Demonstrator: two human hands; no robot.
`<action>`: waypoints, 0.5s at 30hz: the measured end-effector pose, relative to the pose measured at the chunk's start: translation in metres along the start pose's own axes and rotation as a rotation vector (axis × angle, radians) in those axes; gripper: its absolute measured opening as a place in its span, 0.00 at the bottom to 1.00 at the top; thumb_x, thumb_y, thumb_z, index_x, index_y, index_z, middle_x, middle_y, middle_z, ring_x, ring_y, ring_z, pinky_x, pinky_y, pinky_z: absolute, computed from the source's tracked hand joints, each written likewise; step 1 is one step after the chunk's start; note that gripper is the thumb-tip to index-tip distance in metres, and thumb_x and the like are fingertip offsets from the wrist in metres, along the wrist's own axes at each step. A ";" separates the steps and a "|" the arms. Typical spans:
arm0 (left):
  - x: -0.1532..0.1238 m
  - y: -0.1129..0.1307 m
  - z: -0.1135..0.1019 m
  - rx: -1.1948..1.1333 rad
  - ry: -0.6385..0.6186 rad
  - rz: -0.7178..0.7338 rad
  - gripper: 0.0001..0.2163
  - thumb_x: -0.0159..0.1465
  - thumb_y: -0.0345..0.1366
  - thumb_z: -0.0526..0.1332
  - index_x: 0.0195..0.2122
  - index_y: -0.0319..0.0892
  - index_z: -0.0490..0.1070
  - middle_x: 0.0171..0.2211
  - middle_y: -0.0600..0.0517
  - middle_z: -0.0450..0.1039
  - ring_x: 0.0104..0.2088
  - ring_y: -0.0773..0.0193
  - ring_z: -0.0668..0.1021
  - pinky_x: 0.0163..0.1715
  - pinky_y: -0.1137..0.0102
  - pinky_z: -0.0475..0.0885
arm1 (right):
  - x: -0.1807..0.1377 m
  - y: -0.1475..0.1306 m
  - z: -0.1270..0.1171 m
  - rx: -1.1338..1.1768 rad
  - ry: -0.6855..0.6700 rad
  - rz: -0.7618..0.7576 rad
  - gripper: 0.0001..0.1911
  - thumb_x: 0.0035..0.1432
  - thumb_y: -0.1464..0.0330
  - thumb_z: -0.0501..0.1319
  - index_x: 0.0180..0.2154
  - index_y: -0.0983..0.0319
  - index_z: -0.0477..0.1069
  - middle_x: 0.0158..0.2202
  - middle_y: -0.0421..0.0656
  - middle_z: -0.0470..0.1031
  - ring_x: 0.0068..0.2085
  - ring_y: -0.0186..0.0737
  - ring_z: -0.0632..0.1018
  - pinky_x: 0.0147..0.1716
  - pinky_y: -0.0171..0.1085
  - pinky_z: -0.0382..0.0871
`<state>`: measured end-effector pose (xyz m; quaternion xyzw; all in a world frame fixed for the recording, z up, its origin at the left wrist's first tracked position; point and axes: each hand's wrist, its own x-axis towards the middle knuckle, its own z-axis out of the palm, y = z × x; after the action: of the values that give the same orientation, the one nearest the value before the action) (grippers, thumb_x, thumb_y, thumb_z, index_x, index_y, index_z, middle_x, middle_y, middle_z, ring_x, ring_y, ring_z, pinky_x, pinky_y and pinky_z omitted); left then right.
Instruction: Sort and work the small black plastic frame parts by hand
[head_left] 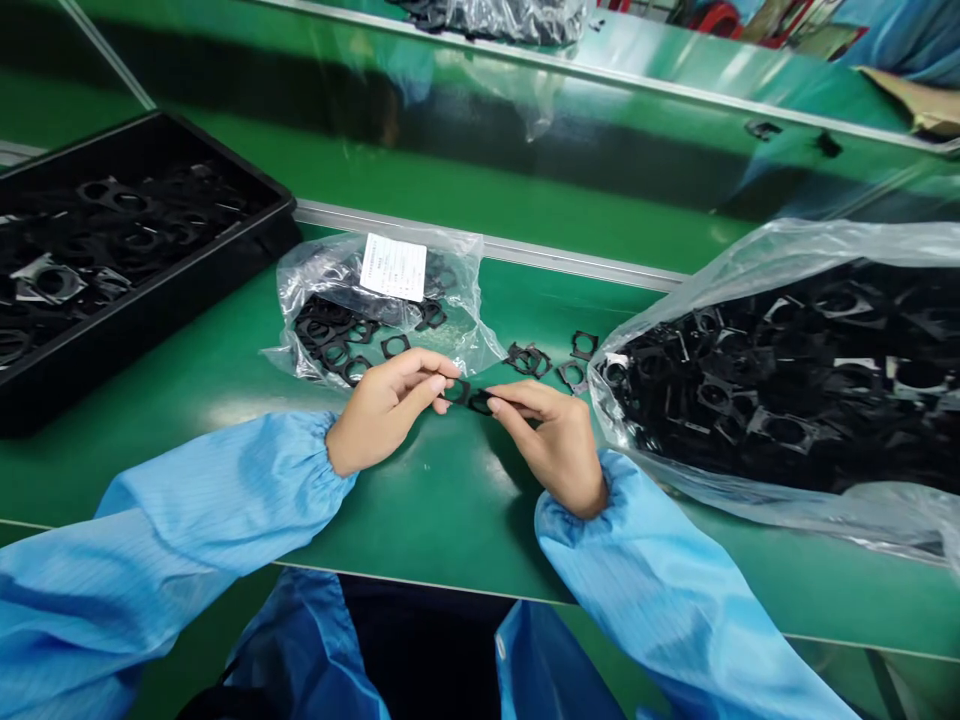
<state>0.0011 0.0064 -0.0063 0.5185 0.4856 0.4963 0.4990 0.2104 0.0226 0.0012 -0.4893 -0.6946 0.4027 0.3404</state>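
Between thumb and fingers, my left hand [394,405] pinches a thin black frame with a round opening [455,390]. Close by on the right, my right hand [551,430] grips a second small black ring-shaped part [480,401], partly covered by its fingertips. The two parts meet or nearly meet; I cannot tell if they are joined. Both are held over the green tabletop [442,490]. Just beyond the hands lie several loose black frames [529,358]. Behind my left hand, a clear plastic bag [457,265] with a white label [394,267] holds more thin black frames.
At the left stands a black tray [225,255] heaped with dark ring-shaped parts. A large clear bag [645,310] full of black parts lies open at the right. A green upright panel [450,170] backs the table, with a shelf above carrying another plastic bag [510,18].
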 end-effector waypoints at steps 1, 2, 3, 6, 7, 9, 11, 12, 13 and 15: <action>0.000 0.000 0.000 -0.001 -0.004 0.002 0.11 0.65 0.42 0.67 0.41 0.40 0.76 0.32 0.51 0.79 0.28 0.67 0.81 0.32 0.71 0.80 | 0.001 0.000 0.000 0.066 0.012 0.014 0.05 0.61 0.67 0.67 0.35 0.57 0.84 0.37 0.45 0.82 0.39 0.43 0.82 0.40 0.42 0.81; -0.001 0.000 0.000 -0.001 -0.007 0.006 0.10 0.64 0.41 0.68 0.41 0.40 0.76 0.32 0.52 0.79 0.29 0.66 0.82 0.32 0.71 0.80 | 0.001 -0.001 0.001 0.149 0.029 0.041 0.04 0.59 0.66 0.69 0.34 0.57 0.84 0.38 0.44 0.81 0.40 0.43 0.82 0.40 0.41 0.81; -0.001 0.000 0.000 -0.003 -0.005 0.012 0.09 0.64 0.40 0.68 0.41 0.41 0.76 0.31 0.53 0.79 0.30 0.66 0.82 0.33 0.72 0.80 | 0.001 -0.001 0.002 0.236 0.051 0.077 0.03 0.58 0.65 0.71 0.33 0.57 0.83 0.37 0.44 0.80 0.39 0.43 0.82 0.40 0.41 0.82; -0.002 0.002 0.001 0.001 0.007 0.038 0.07 0.62 0.36 0.70 0.39 0.41 0.77 0.31 0.53 0.79 0.33 0.65 0.83 0.37 0.71 0.80 | 0.001 -0.004 0.006 0.435 0.074 0.185 0.08 0.56 0.61 0.72 0.33 0.58 0.80 0.33 0.41 0.77 0.33 0.39 0.83 0.38 0.41 0.83; -0.003 0.003 0.001 0.016 0.013 0.057 0.06 0.61 0.36 0.71 0.38 0.41 0.77 0.31 0.53 0.80 0.33 0.65 0.83 0.38 0.71 0.80 | 0.000 -0.006 0.008 0.482 0.064 0.216 0.10 0.56 0.59 0.73 0.33 0.59 0.78 0.32 0.40 0.77 0.32 0.39 0.84 0.37 0.40 0.83; -0.004 0.004 0.001 0.062 0.021 0.127 0.05 0.62 0.36 0.71 0.35 0.41 0.78 0.32 0.51 0.79 0.33 0.64 0.82 0.37 0.70 0.79 | -0.002 -0.008 0.011 0.579 0.035 0.273 0.14 0.53 0.59 0.75 0.33 0.59 0.75 0.29 0.38 0.76 0.32 0.39 0.85 0.37 0.39 0.83; -0.004 0.004 0.000 0.116 0.031 0.219 0.05 0.63 0.37 0.70 0.34 0.41 0.79 0.34 0.50 0.78 0.34 0.64 0.80 0.35 0.70 0.78 | -0.003 -0.011 0.013 0.654 0.006 0.310 0.16 0.50 0.59 0.76 0.32 0.59 0.73 0.29 0.37 0.77 0.33 0.40 0.86 0.38 0.38 0.82; -0.004 0.004 0.000 0.136 0.034 0.255 0.05 0.63 0.37 0.70 0.34 0.42 0.80 0.34 0.50 0.77 0.34 0.64 0.79 0.33 0.70 0.77 | -0.004 -0.012 0.014 0.665 -0.008 0.314 0.17 0.50 0.59 0.77 0.32 0.59 0.73 0.29 0.37 0.77 0.34 0.40 0.86 0.39 0.38 0.82; -0.004 0.003 0.000 0.150 0.035 0.279 0.05 0.63 0.38 0.70 0.34 0.42 0.80 0.34 0.49 0.76 0.34 0.64 0.78 0.32 0.71 0.76 | -0.005 -0.012 0.015 0.668 -0.018 0.315 0.17 0.50 0.59 0.77 0.31 0.59 0.73 0.29 0.38 0.77 0.34 0.41 0.86 0.40 0.38 0.82; -0.003 0.002 0.000 0.166 0.039 0.292 0.06 0.63 0.39 0.70 0.34 0.43 0.81 0.33 0.49 0.75 0.34 0.64 0.77 0.31 0.71 0.75 | -0.005 -0.012 0.016 0.666 -0.030 0.318 0.18 0.49 0.58 0.77 0.31 0.60 0.73 0.29 0.38 0.78 0.35 0.42 0.86 0.41 0.40 0.82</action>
<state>0.0011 0.0031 -0.0040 0.6131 0.4540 0.5318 0.3676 0.1933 0.0114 0.0044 -0.4477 -0.4455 0.6618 0.4038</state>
